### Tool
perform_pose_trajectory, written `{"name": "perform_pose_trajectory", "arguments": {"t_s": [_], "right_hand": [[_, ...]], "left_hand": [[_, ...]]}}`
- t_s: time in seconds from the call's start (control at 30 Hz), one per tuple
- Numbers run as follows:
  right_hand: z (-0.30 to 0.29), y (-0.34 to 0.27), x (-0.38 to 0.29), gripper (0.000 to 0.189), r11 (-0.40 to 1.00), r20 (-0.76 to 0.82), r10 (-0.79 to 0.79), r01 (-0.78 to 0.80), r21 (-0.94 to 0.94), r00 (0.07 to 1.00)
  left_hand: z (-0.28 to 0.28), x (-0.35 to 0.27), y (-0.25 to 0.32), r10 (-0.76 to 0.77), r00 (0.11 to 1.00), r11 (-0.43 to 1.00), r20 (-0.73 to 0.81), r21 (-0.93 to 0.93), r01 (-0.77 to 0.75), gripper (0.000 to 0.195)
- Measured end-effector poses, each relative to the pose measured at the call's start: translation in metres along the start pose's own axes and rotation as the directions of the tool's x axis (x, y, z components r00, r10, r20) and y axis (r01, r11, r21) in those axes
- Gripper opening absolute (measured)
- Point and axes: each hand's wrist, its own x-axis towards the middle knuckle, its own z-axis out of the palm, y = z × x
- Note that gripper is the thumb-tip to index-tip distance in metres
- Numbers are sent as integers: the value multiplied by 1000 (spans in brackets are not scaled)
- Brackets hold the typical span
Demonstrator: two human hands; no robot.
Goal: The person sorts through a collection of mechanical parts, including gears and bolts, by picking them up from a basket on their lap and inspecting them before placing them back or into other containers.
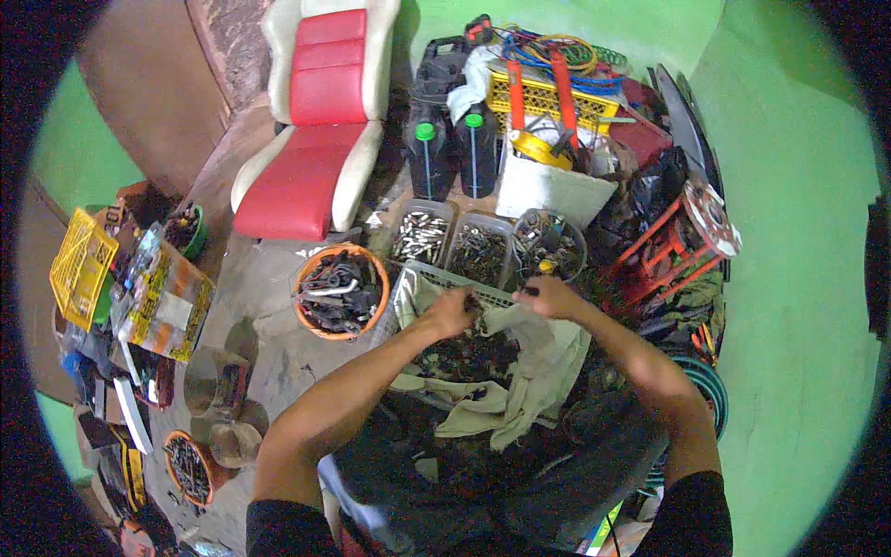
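A plastic basket (401,296) lined with pale cloth (557,355) stands before me. Small dark parts (470,358) fill its middle. Over the basket's far left side, my left hand (449,313) has its fingers curled around a small dark piece (475,302). My right hand (557,298) pinches another small dark part (532,291) above the far right corner. What exactly these pieces are is too small to tell. Beyond the basket stand a clear tub of metallic cylindrical pieces (420,235), a tub of dark screws or similar hardware (480,249) and a round container of mixed parts (550,244).
An orange bucket of dark parts (341,292) is left of the basket. Behind stand a red and white car seat (320,160), black bottles with green caps (426,163) and a white box (550,191). A red metal stand (668,244) leans at right; a taped carton (170,299) sits left.
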Motion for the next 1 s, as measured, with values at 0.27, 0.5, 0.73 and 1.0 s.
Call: {"name": "perform_pose_trajectory", "arguments": {"t_s": [0.27,0.5,0.73,1.0], "right_hand": [[-12,121,35,60,887,-173,324,-362,-285,930],[52,173,93,58,926,-444,342,-377,11,828],[110,185,157,22,717,-51,400,-277,639,915],[183,208,176,14,570,-125,87,54,820,988]], "left_hand": [[-16,27,-6,-303,952,950,42,-65,305,42],[9,32,-61,-180,979,981,98,-54,185,45],[30,15,-98,-295,935,918,197,329,221,44],[77,43,-141,-331,788,910,518,398,121,51]]}}
